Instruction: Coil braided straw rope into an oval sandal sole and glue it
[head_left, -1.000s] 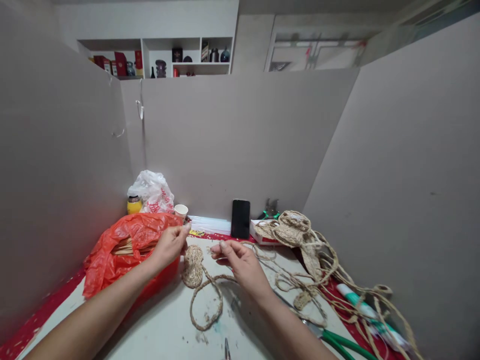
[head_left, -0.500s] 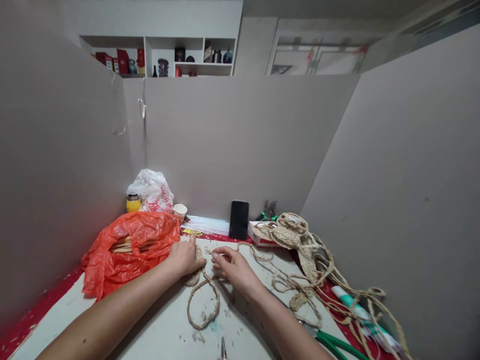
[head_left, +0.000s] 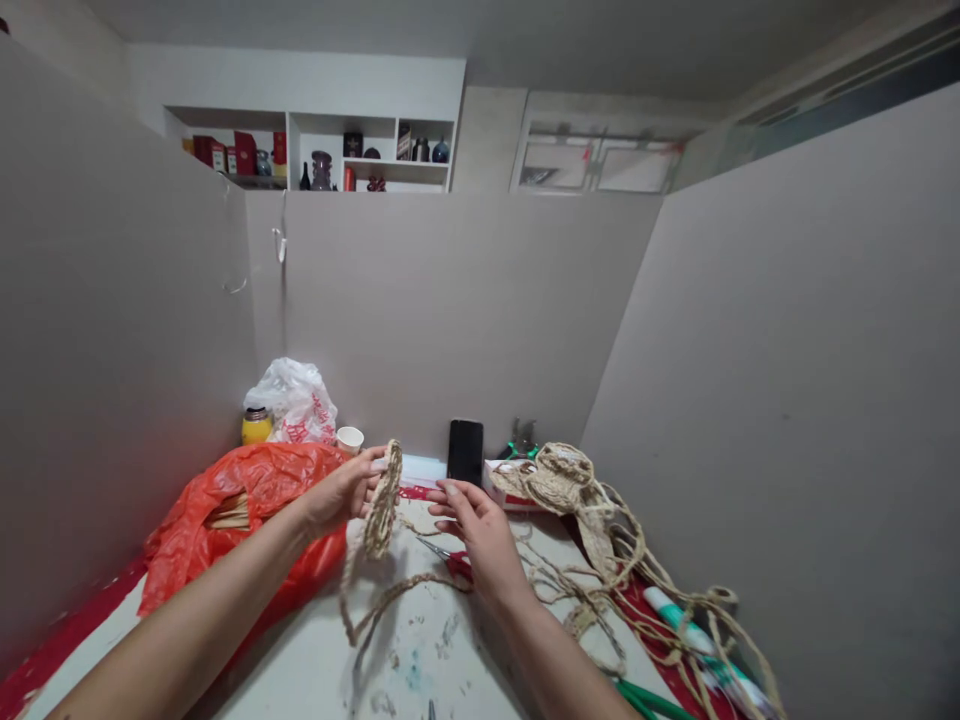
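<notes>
My left hand [head_left: 349,492] grips a flat coil of braided straw rope [head_left: 384,505], lifted off the table and tipped nearly on edge. From its lower end a braided tail [head_left: 349,600] hangs down, bends, and runs right along the table [head_left: 409,690] toward my other wrist. To the right of the coil, and apart from it, is my right hand [head_left: 480,535], thumb and forefinger pinched and the other fingers curled. Whatever sits in that pinch is too small to make out. Scissors with red handles [head_left: 457,566] show just under this hand, blades pointing left; part of them is hidden.
At left lies a red plastic bag [head_left: 225,520]; behind it are a white bag [head_left: 292,400], yellow jar [head_left: 256,427] and paper cup [head_left: 349,439]. A phone [head_left: 465,452] leans at the back. Woven straw pieces [head_left: 562,475], tangled rope [head_left: 637,560] and a green-white tube [head_left: 682,620] occupy the right.
My left hand has raised the coil from the table and turned it on edge. The tail's loop has opened out. My right hand has shifted slightly right, and the scissors now show beneath it.
</notes>
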